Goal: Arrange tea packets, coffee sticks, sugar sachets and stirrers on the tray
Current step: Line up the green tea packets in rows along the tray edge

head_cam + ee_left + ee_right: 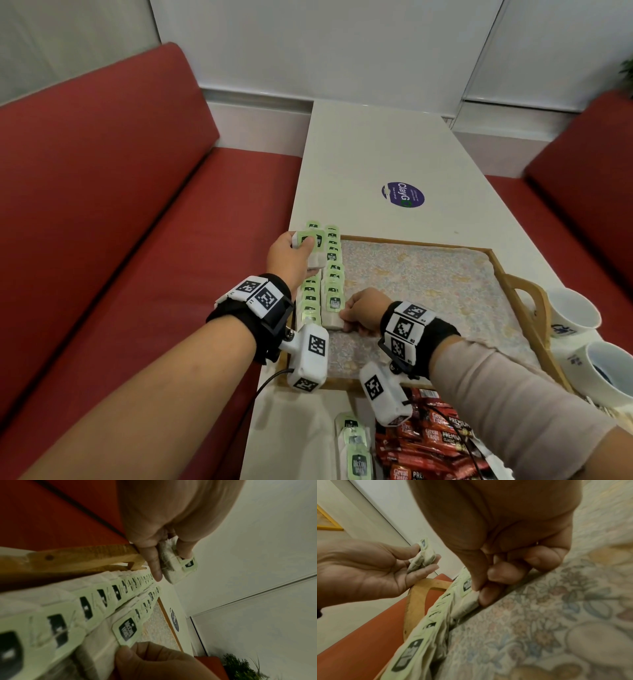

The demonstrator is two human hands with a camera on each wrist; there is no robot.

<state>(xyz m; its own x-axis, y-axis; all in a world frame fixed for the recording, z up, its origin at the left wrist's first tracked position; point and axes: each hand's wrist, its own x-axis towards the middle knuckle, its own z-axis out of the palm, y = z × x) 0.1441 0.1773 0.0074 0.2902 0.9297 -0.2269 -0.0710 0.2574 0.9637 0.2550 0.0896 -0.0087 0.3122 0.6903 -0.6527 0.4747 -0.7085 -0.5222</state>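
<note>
Tabletop tray [507, 274]: fingers [347, 317] pinching tea packet [334, 320].

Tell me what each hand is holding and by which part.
Left hand: a small bunch of tea packets, gripped across their bodies. Right hand: the nearest tea packet in the tray's second row, pinched at its near end.

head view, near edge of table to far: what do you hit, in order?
Loose tea packets beside the coffee sticks → near rim of the tray → right hand on the nearest packet of the tea rows → left hand holding a tea packet → purple sticker.
</note>
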